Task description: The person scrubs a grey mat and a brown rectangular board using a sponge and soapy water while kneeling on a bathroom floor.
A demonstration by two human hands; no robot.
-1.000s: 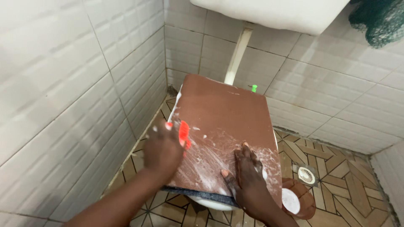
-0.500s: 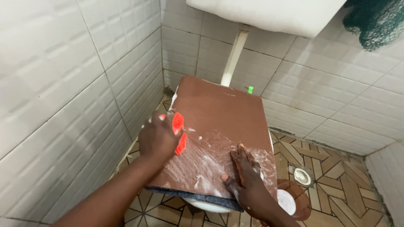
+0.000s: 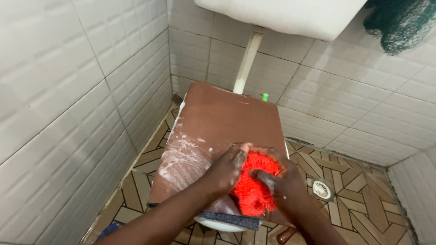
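White cistern high on the tiled back wall, its contents out of sight; a pale flush pipe drops from it to the toilet. Toilet bowl shows only as a white sliver under the near edge of the closed brown lid, so what is in it cannot be told. Lid surface streaked with white soap foam along its left side. A brownish round container edge peeks out low on the floor by the right forearm, mostly hidden. Both hands meet over the near part of the lid on an orange-red mesh scrubber. Left hand: fingers curled and closed over the scrubber's left and upper edge, thumb tip showing at the top. Right hand: fingers bent inward, gripping the scrubber from the right, one soapy fingertip pressed into the mesh. Scrubber bunched between the two hands, hanging over the lid's front edge. Small green cap behind the lid's far right corner. Floor drain in the patterned tile floor, right of the toilet. Dark green netting hangs top right.
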